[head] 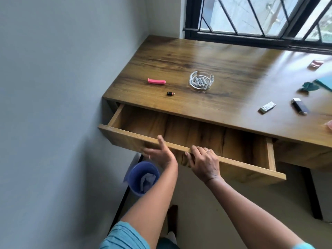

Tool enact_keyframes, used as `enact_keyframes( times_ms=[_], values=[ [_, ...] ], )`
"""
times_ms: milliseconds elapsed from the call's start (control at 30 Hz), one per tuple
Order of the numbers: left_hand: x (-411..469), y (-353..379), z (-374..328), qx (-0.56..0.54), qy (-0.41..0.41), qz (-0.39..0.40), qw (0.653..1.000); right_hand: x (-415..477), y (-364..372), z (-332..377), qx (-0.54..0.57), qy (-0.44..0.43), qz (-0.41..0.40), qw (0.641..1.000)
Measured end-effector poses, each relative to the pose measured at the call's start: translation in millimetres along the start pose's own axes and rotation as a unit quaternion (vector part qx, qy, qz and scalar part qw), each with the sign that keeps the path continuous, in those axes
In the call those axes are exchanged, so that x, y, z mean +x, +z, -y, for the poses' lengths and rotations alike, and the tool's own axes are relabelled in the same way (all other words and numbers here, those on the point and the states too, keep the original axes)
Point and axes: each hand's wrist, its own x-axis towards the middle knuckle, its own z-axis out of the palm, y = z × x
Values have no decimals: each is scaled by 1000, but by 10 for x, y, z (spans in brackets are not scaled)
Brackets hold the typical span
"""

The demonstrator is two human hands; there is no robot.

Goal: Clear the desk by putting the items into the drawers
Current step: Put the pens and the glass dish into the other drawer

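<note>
The wooden desk (224, 56) has its left drawer (197, 135) pulled out, with nothing visible inside. My right hand (203, 161) grips the top edge of the drawer front (242, 164) near its middle. My left hand (159, 152) is just left of it, fingers spread, against the outside of the drawer front, holding nothing. On the desktop lie a pink clip (156, 81), a small black adapter (170, 93), a glass ashtray (201, 80) with batteries in it, a silver wrapper (267, 107) and a dark USB stick (299, 106).
A grey wall (62, 105) runs along the desk's left side. A barred window (260, 17) is behind the desk. Teal paper (318, 85) and pink items (315, 63) lie at the right edge. A blue bin (142, 177) with crumpled paper stands on the floor under the drawer.
</note>
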Motion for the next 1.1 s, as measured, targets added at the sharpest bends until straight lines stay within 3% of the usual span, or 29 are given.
enact_keyframes(
  times_ms=[67, 133, 200, 400, 867, 1100],
  values=[
    [-25, -106, 62, 200, 174, 34, 963, -100, -132, 88, 10, 10, 32, 999],
    [-77, -216, 117, 365, 329, 76, 867, -183, -242, 176, 27, 22, 61, 998],
    [-165, -402, 104, 440, 393, 123, 798, -316, -359, 278, 46, 31, 94, 994],
    [-437, -987, 17, 573, 355, 154, 722, -716, -626, 456, 108, 24, 166, 980],
    [-528, -1467, -19, 634, 260, 210, 698, -826, -806, 635, 175, 61, 334, 924],
    [-493, -1548, -98, 693, 193, 256, 646, -806, -846, 702, 204, 65, 433, 876]
  ],
)
